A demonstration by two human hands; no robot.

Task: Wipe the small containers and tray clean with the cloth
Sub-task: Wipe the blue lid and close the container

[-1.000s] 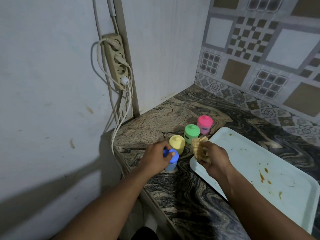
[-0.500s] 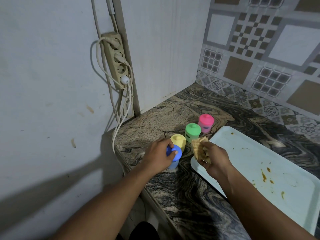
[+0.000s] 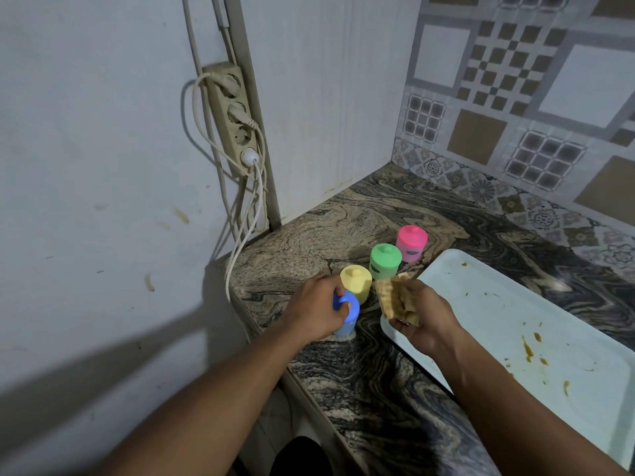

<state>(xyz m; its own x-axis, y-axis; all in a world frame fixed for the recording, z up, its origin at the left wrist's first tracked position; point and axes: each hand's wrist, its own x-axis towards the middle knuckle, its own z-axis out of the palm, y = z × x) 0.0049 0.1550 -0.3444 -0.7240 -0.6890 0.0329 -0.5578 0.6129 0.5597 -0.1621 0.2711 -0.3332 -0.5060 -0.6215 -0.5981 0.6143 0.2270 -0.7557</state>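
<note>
Blue container (image 3: 345,312) newly tilted on marbled countertop (image 3: 343,235)

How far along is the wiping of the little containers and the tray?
Early on; nothing looks finished. In hand: the left hand grips the blue container on the counter, and the right hand holds the cloth beside it. Left: the yellow, green and pink containers stand untouched, and the tray shows brown smears.
</note>
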